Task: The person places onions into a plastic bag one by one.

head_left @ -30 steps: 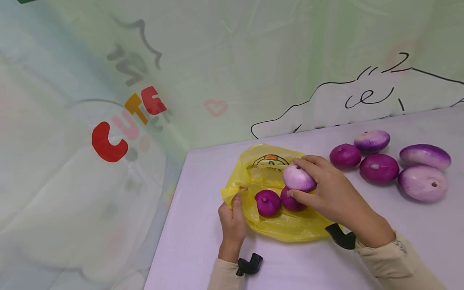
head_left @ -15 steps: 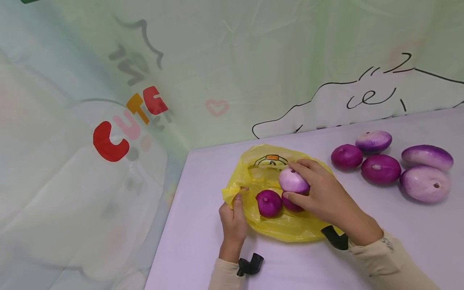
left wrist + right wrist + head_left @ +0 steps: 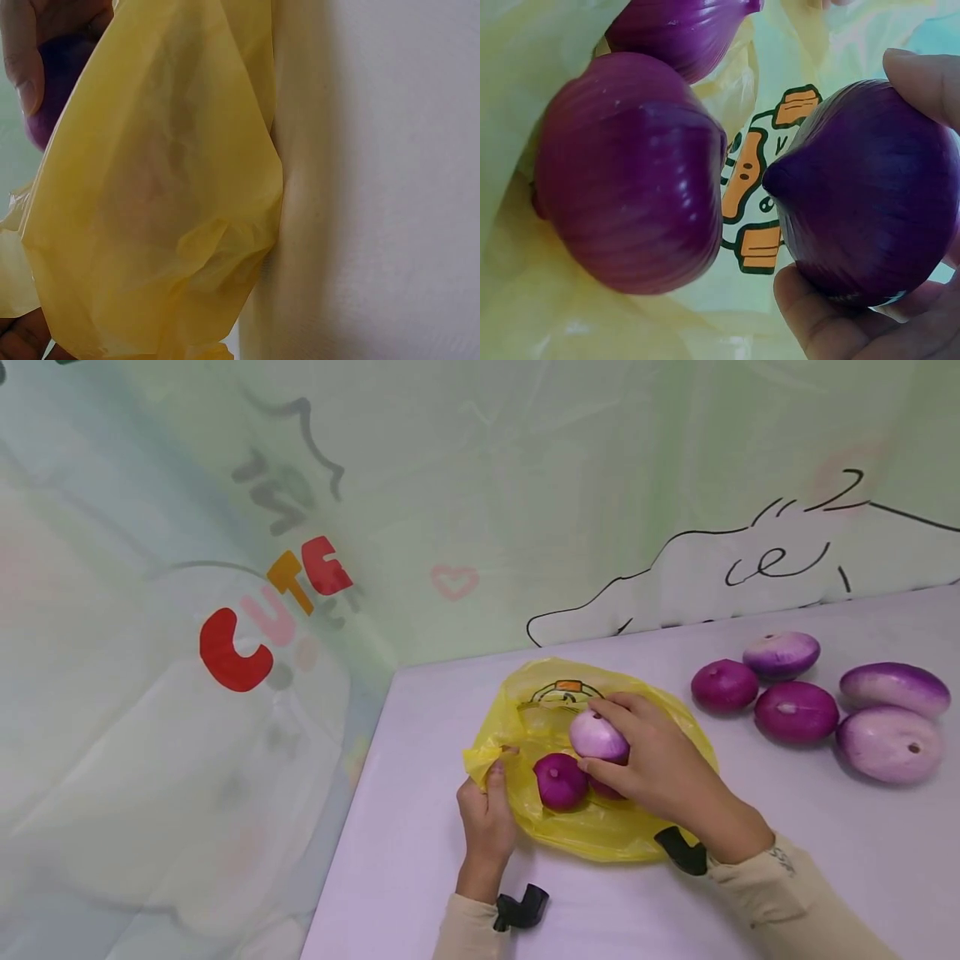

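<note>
My left hand (image 3: 487, 817) pinches the left edge of a yellow plastic bag (image 3: 566, 842), whose mouth lies spread on the table. In my right hand (image 3: 660, 760) is a pale purple onion (image 3: 597, 737), gripped between thumb and fingers above the bag's opening. Two darker purple onions lie in the bag. The left one (image 3: 561, 782) is plain to see, while the other (image 3: 606, 790) is partly hidden under the held onion and hand. In the right wrist view the held onion (image 3: 870, 195) points its dark tip toward a purple onion (image 3: 634, 176) in the bag.
Right of the bag, on the pale table (image 3: 420, 718), sit a purple onion (image 3: 724, 685), a white-and-purple onion (image 3: 782, 655), a magenta onion (image 3: 797, 712), a long purple vegetable (image 3: 894, 688) and a pale rounded one (image 3: 890, 744). A printed curtain (image 3: 465, 510) hangs behind.
My right hand has moved left with the pale onion, further over the bag and closer to the left onion. My left hand keeps its grip on the bag's edge.
</note>
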The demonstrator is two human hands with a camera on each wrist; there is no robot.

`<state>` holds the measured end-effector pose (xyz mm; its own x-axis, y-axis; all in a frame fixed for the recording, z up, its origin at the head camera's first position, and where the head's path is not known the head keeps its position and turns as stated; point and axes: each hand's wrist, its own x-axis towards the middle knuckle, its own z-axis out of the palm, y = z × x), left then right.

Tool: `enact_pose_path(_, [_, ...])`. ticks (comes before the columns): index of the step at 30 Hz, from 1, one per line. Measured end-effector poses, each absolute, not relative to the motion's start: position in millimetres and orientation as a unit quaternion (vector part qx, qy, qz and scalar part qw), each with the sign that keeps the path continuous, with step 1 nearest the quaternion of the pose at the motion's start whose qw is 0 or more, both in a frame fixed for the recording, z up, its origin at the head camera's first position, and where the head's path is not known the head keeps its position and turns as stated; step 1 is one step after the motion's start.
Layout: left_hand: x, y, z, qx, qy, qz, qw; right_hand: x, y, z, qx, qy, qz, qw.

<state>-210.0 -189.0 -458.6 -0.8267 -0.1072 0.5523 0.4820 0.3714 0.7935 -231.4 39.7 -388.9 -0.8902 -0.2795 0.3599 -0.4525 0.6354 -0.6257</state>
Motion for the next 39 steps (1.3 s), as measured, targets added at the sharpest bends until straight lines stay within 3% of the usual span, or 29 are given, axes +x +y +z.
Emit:
enact_pose_path(5, [-210, -189, -458, -0.117, -0.785, -0.546, 0.268, -236, 35, -391, 0.215, -0.893, 0.374, 0.130])
enact_pose_path(39, [-210, -189, -458, -0.124, -0.787, -0.540, 0.272, -248, 21, -407, 0.220, -0.898, 0.373, 0.074])
